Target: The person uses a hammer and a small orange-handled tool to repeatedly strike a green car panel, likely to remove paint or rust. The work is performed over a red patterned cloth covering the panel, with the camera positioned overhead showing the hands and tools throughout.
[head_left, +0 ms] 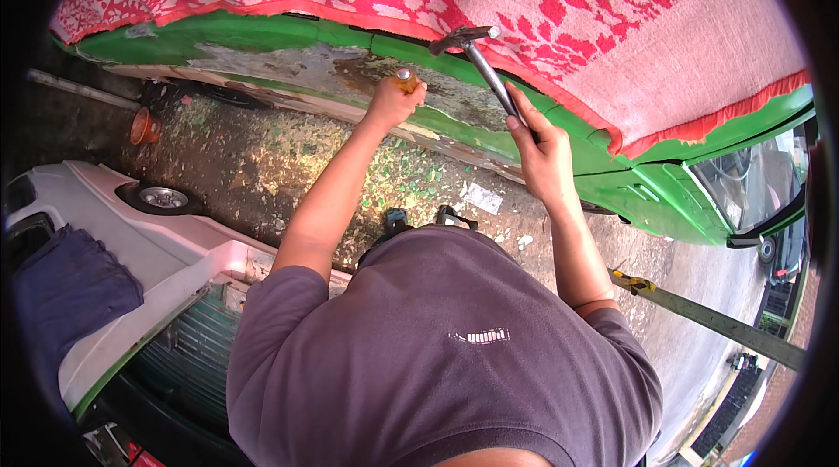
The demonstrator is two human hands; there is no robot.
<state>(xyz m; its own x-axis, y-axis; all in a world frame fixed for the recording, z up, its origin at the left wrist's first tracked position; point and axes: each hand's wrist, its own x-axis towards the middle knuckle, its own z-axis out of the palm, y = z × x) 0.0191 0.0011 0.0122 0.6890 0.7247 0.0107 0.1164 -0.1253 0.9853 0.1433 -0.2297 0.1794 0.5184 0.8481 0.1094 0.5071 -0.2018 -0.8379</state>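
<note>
My left hand [393, 104] is closed round an amber-handled tool [405, 81] with a round metal cap at its top. Its lower end is hidden behind my hand, so its exact kind does not show. This hand is at the side of a green car [245, 32], against a long patch stripped to grey and rusty brown metal [306, 65]. In my right hand [546, 148] is a hammer [482, 61], gripped by its metal shaft. The hammer's head is raised up and to the right of the tool's cap, apart from it.
A red-and-pink patterned towel [612, 13] covers the green car's upper part. Paint flakes [393, 179] litter the ground. Behind at left stands a pale car [114, 205] with a dark blue cloth [74, 288] on it. An orange container [145, 126] lies far left; a post [708, 317] crosses the right.
</note>
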